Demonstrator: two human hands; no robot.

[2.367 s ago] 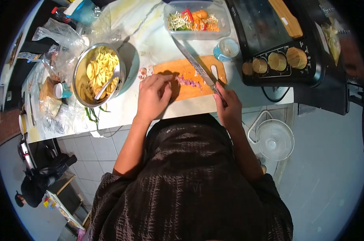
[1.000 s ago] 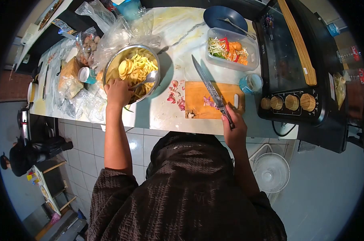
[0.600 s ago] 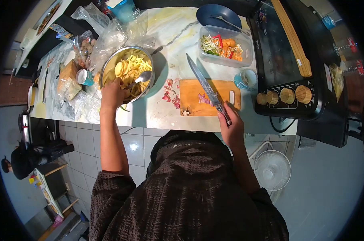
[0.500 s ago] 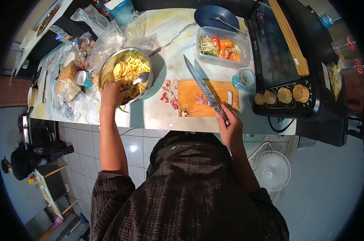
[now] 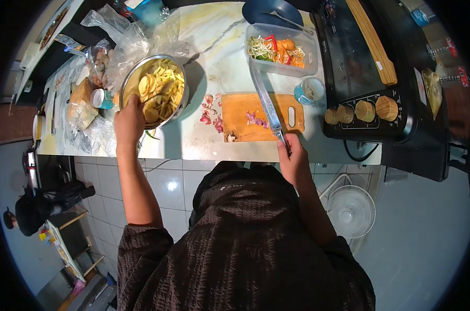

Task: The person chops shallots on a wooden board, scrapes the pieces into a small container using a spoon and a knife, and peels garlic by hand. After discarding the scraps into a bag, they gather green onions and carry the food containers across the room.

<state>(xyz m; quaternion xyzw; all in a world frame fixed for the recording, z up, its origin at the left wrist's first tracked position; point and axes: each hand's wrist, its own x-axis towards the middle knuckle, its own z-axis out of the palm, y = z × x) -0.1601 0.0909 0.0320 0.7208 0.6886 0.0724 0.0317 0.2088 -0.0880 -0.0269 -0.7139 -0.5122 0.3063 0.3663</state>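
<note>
Earlier, the left hand (image 5: 130,123) was at the board (image 5: 235,111); now it is at the bowl (image 5: 122,98), left of the board. The knife (image 5: 264,98) has swung since the previous frame: its tip now points more nearly straight beyond the board and overlaps the near left corner of the tub (image 5: 312,57) in view; whether they touch, I cannot tell.

The left forearm reaches forward, the hand palm down over the bowl's near left rim. Its fingers are drawn together, seemingly around the spoon (image 5: 155,96), which is blurred among the pale yellow slices (image 5: 165,83); the exact hold is hidden. The right hand (image 5: 294,157), just off the board's near edge, has its fingers closed on the knife's handle, with the blade slanting over the board.

Chopped purple bits (image 5: 256,119) lie on the board, left of the blade. Pinkish peelings (image 5: 207,115) are scattered between board and bowl. The tub of sprouts and orange food stands beyond the board, with a dark blue pan (image 5: 276,9) farther back. A cup (image 5: 309,91) is just beyond the board's far right corner, and the oven (image 5: 349,78) is to its right. Clear bags (image 5: 141,46) crowd the counter left of the board, past the bowl.
</note>
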